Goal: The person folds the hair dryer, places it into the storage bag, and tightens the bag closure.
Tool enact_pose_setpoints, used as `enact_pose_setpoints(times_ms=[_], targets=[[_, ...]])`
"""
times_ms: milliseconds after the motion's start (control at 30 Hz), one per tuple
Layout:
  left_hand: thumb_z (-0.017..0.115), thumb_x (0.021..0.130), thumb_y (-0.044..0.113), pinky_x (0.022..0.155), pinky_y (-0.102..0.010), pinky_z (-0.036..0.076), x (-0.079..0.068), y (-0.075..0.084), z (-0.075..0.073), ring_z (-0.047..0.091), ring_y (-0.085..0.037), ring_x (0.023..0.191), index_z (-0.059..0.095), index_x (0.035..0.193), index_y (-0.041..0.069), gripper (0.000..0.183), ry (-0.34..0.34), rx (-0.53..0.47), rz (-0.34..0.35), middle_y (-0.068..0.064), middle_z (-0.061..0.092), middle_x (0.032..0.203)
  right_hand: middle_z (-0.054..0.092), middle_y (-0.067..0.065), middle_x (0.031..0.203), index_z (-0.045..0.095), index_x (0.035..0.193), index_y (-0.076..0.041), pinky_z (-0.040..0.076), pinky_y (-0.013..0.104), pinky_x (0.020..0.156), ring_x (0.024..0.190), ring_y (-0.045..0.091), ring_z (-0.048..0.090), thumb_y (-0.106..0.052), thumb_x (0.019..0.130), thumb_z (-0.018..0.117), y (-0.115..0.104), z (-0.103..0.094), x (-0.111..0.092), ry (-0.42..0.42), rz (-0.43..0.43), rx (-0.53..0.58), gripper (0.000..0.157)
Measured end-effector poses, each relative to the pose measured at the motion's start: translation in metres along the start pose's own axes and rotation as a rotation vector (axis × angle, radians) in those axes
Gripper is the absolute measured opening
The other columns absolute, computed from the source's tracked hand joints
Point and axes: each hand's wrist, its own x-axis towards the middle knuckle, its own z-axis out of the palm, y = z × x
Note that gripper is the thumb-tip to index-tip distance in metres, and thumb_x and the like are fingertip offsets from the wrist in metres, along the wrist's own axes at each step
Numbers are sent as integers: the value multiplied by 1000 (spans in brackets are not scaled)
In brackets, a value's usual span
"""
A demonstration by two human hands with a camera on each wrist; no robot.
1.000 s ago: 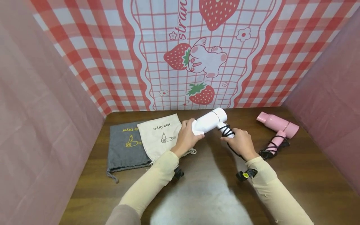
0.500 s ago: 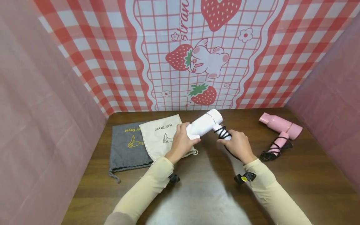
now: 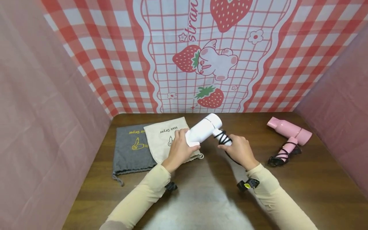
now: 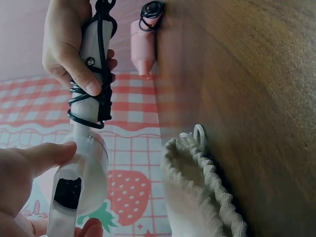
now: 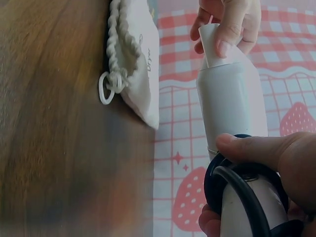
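Both hands hold a white hair dryer (image 3: pixel 201 130) above the table. My left hand (image 3: pixel 179 147) grips its nozzle end, thumb along the near side; the dark nozzle opening shows in the left wrist view. My right hand (image 3: pixel 239 149) is wrapped round the handle (image 5: pixel 249 212), where a black cord (image 4: pixel 103 74) is wound. A cream drawstring bag (image 3: pixel 161 134) printed "Hair Dryer" lies just behind and left of the left hand, its gathered mouth (image 5: pixel 116 74) slightly parted in the right wrist view. Under it lies a grey bag (image 3: pixel 129 159) with yellow print.
On the right side of the table rests a pink hair dryer (image 3: pixel 290 131), its cord wound round the handle. A checked strawberry cloth (image 3: pixel 123 64) hangs at the back edge of the wooden table (image 3: pixel 201 198). Pink curtains (image 3: pixel 51 111) close off both sides.
Both hands have carried the white hair dryer left and slightly nearer, so its nozzle end now overlaps the cream bag more. The grip of each hand stays the same.
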Motion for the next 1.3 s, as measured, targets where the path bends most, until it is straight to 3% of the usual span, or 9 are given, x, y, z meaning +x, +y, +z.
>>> enact_pose_setpoints(times_ms=[233, 500, 900, 1300], targets=[[79, 61, 39, 69, -35, 47, -7, -4, -10, 53, -24, 82, 44, 120, 8, 76, 12, 32, -25, -12, 45, 107, 59, 6, 64, 60, 80, -5, 36, 27, 47, 52, 16, 49, -39, 67, 76, -11, 0, -1, -17, -42, 28, 40], [81, 61, 35, 68, -35, 47, -17, -8, -16, 53, -24, 77, 44, 114, 5, 72, 55, 46, 0, -14, 45, 103, 60, 5, 65, 60, 79, -5, 38, 27, 48, 53, 15, 50, -38, 66, 77, -18, 6, -1, -29, -58, 34, 39], [82, 58, 39, 63, -32, 48, -35, -17, -15, 52, -22, 74, 44, 114, 3, 75, 53, 97, -9, -13, 46, 100, 59, 3, 63, 60, 79, -7, 38, 27, 49, 52, 14, 49, -40, 63, 77, -19, 17, -14, -42, -72, 32, 41], [79, 61, 43, 58, -31, 45, -37, -19, -19, 50, -20, 73, 44, 119, 8, 76, 58, 137, 1, -12, 47, 97, 61, 3, 67, 62, 83, -6, 38, 25, 48, 53, 11, 49, -37, 65, 78, -23, 18, -13, -52, -67, 51, 40]])
